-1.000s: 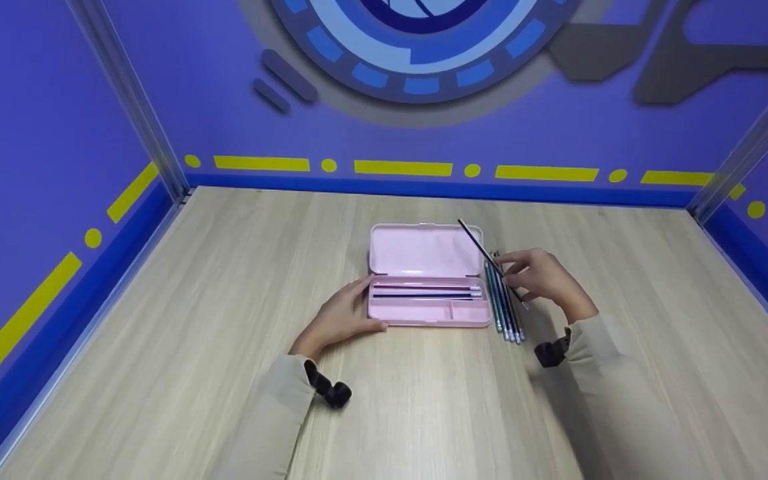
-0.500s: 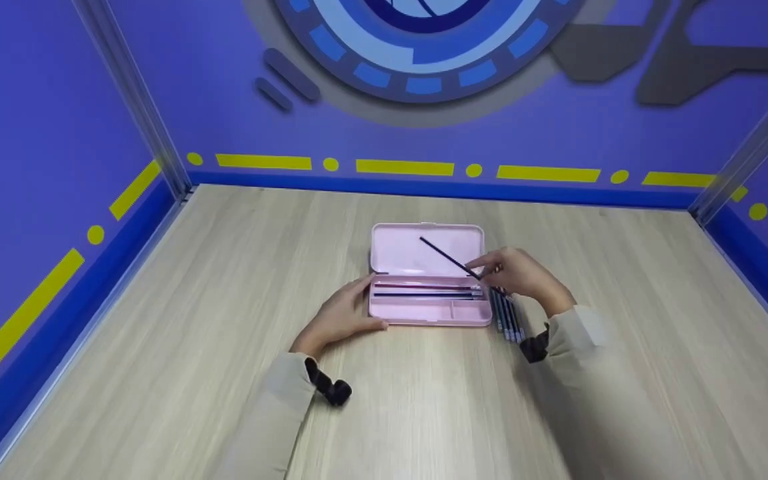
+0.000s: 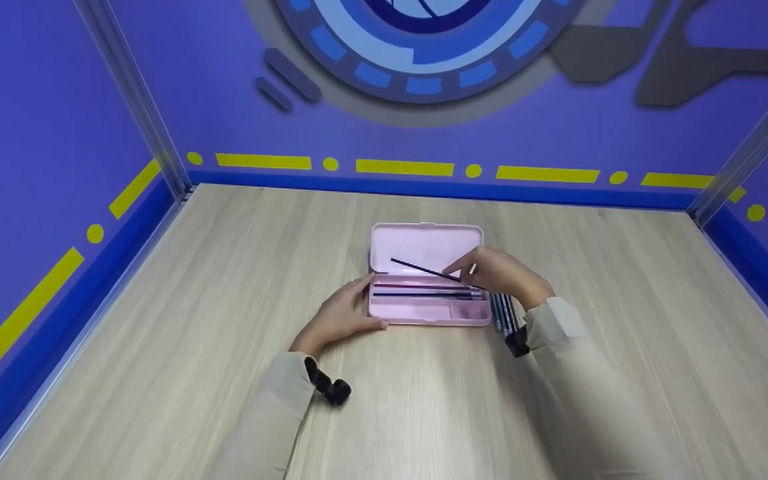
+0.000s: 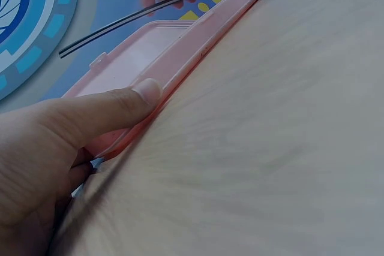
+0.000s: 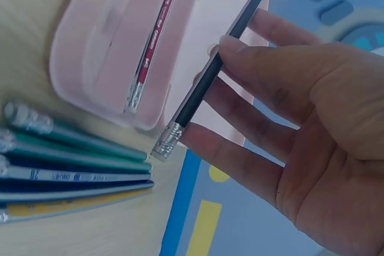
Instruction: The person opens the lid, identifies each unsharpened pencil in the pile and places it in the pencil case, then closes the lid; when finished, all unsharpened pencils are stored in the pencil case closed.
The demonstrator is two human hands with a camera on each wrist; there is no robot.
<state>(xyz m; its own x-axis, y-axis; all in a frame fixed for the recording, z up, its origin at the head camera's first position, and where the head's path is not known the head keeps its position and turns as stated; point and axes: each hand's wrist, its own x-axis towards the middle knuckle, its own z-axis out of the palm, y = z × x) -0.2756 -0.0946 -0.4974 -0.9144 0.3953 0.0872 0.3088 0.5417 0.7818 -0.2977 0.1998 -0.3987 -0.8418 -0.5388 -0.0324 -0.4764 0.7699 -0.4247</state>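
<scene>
An open pink pencil case (image 3: pixel 411 312) lies on the table, its lid (image 3: pixel 417 241) tipped back. My left hand (image 3: pixel 341 315) holds its left end, the thumb (image 4: pixel 147 91) on the front wall. A red pencil (image 3: pixel 411 285) and a dark blue pencil (image 3: pixel 411 294) lie in the long rear compartment. Above the case, my right hand (image 3: pixel 503 272) pinches a black pencil (image 3: pixel 421 268) between thumb and fingers. That pencil slants, its silver eraser end (image 5: pixel 168 142) toward the right and its other end over the lid.
Several loose pencils (image 3: pixel 505 313), green, blue and yellow among them, lie side by side just right of the case, partly under the right wrist. Blue panels (image 3: pixel 411 143) wall in the wooden table (image 3: pixel 411 400) at the back and sides.
My right hand has carried the black pencil left from the loose pencils to over the case, turning it from steep to nearly level. The left hand has stayed put.
</scene>
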